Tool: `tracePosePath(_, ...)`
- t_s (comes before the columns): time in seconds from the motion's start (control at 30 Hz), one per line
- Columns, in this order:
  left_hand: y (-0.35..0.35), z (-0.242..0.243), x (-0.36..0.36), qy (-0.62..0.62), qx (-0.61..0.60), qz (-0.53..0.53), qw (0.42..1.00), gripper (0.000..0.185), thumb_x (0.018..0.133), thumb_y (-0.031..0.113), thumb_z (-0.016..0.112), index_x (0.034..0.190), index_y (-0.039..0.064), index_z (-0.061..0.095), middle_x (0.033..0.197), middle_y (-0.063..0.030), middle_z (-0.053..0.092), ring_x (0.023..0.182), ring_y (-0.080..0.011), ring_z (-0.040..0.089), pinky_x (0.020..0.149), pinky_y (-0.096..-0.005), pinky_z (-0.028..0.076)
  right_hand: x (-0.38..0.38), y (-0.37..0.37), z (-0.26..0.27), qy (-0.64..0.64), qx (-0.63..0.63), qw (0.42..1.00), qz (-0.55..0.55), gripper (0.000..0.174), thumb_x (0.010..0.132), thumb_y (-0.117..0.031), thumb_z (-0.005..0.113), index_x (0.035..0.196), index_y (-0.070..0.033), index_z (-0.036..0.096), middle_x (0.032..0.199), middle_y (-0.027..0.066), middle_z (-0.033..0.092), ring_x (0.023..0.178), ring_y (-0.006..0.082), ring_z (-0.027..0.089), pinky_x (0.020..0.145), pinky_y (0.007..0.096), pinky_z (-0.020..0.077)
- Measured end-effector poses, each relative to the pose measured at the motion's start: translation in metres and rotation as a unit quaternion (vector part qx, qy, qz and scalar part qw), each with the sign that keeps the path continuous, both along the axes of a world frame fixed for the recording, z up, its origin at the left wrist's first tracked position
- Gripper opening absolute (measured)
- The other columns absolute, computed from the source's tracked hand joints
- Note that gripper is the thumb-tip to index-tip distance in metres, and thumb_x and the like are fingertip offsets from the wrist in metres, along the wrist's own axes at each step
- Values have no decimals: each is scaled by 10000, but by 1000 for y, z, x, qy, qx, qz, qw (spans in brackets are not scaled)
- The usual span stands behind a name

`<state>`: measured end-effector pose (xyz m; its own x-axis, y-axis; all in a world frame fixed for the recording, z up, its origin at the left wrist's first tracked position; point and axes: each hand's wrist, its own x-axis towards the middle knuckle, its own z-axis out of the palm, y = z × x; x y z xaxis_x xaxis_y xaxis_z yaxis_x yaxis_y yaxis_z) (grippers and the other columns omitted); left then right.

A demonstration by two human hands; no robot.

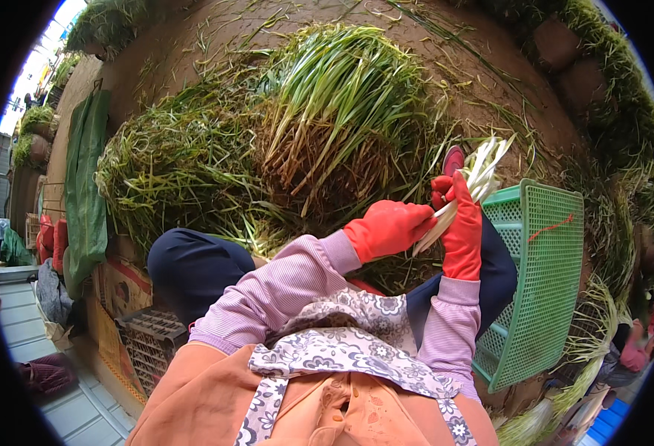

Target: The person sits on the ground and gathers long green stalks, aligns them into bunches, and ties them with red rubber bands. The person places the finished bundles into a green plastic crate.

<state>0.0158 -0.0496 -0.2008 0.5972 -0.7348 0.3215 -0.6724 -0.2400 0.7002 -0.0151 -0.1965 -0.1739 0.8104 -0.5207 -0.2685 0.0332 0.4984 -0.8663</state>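
Both of my hands wear red rubber gloves. My right hand (461, 228) holds a bundle of pale, white-stemmed greens (483, 173), possibly garlic chives or young garlic, slanting up to the right. Against the lower ends of that bundle, my left hand (394, 226) pinches with thumb and fingers; some stem ends show between the two gloves. In front of me lies a large heap of long green stalks with brown roots (338, 111), roots towards me. A looser pile of tangled green leaves (187, 156) spreads to its left.
A green plastic basket (553, 284) stands on its side at my right, near my knee. A dark plastic crate (151, 340) is at lower left, a green tarp (87, 184) beyond it. More bundled greens (589, 334) lie at right. A person in pink (636, 345) is at the far right edge.
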Motion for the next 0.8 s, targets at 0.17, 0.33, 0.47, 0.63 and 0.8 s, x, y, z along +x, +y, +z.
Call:
tracePosePath(0.17, 29, -57, 88, -22, 228, 353, 907, 300, 841, 358, 665, 829, 61, 628, 793, -158, 645, 761, -342, 646, 642, -413, 520, 5, -28, 4, -258, 253, 930, 72, 366, 982, -313, 518, 726, -67, 427, 782, 86, 572, 479, 91, 413, 407, 217, 364)
tracePosePath(0.33, 62, -109, 129, -52, 360, 296, 883, 245, 769, 284, 724, 836, 73, 621, 919, -154, 638, 804, -340, 639, 659, -413, 520, -2, -42, 14, -309, 307, 892, 122, 283, 1014, -262, 438, 901, -28, 552, 778, 72, 564, 381, 52, 273, 299, 191, 209)
tracePosePath(0.47, 60, -77, 77, -3, 6, 242, 970, 132, 780, 107, 711, 830, 50, 602, 889, -109, 618, 761, -289, 625, 655, -348, 503, 1, -25, 4, -233, 304, 916, 117, 294, 990, -240, 501, 1145, -5, 586, 766, 56, 618, 382, 35, 281, 314, 193, 215)
tracePosePath(0.63, 67, -29, -1, 23, -24, 303, 952, 151, 744, 47, 747, 845, 65, 637, 876, -67, 637, 767, -222, 626, 660, -285, 497, 8, 16, -39, 1, 111, 992, 58, 282, 960, -226, 562, 1124, -1, 604, 957, 108, 669, 429, 40, 380, 369, 212, 280)
tracePosePath(0.8, 70, -18, -20, -6, -35, 268, 963, 158, 734, 64, 756, 854, 80, 654, 884, -55, 640, 737, -209, 625, 628, -272, 495, 0, 41, -62, 46, 146, 981, 118, 240, 957, -204, 564, 1100, -21, 625, 933, 119, 675, 467, 67, 476, 387, 227, 316)
